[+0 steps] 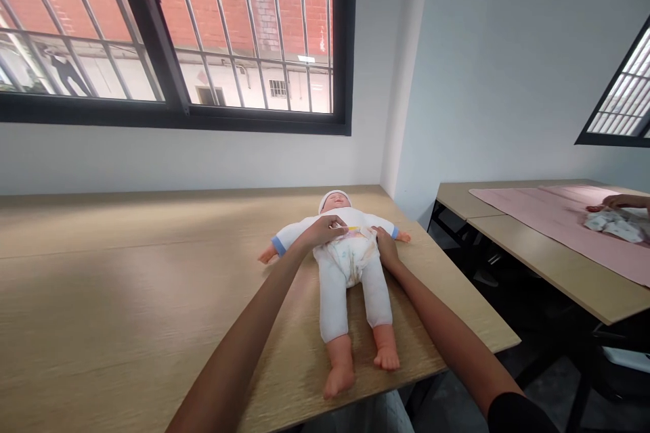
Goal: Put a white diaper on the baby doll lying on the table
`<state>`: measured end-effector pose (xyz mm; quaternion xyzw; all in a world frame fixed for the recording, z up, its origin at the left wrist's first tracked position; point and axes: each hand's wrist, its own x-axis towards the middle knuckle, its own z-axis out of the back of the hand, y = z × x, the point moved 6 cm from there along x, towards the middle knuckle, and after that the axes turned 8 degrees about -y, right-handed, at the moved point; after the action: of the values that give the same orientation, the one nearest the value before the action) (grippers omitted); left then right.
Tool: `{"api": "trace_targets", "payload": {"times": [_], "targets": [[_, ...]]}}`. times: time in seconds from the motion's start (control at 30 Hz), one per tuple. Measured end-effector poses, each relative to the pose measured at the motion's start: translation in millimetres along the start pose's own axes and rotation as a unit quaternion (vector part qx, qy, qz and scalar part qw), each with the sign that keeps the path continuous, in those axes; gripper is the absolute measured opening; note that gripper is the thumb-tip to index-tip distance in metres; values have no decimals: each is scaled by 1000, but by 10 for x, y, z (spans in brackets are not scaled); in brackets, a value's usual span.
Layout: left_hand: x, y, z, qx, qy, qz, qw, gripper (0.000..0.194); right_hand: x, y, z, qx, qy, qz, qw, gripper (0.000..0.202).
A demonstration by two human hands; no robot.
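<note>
A baby doll [332,304] in white clothes and a white cap lies on its back on the wooden table [126,298], its feet toward me. Around its hips is a white diaper [350,257] with a coloured strip at the waist. My left hand [325,230] rests at the left side of the diaper's waist, fingers bent together on its edge. At the right side of the waist, my right hand [384,245] has its fingers closed on the diaper's edge. The doll's arms stretch out to both sides, with blue cuffs at the wrists.
To the right, past a gap, stands another table [538,257] with a pink cloth [548,206]. Another person's hand [622,201] touches a patterned white cloth item [617,224] there. A wall and barred window are behind my table.
</note>
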<state>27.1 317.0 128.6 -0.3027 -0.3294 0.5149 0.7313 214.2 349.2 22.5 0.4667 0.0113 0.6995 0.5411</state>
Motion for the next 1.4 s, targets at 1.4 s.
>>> {"api": "trace_targets", "payload": {"times": [1.4], "targets": [[-22,-20,-20,12,21,-36,999,27,1,50,36,-40,35,-6,999,7]]}}
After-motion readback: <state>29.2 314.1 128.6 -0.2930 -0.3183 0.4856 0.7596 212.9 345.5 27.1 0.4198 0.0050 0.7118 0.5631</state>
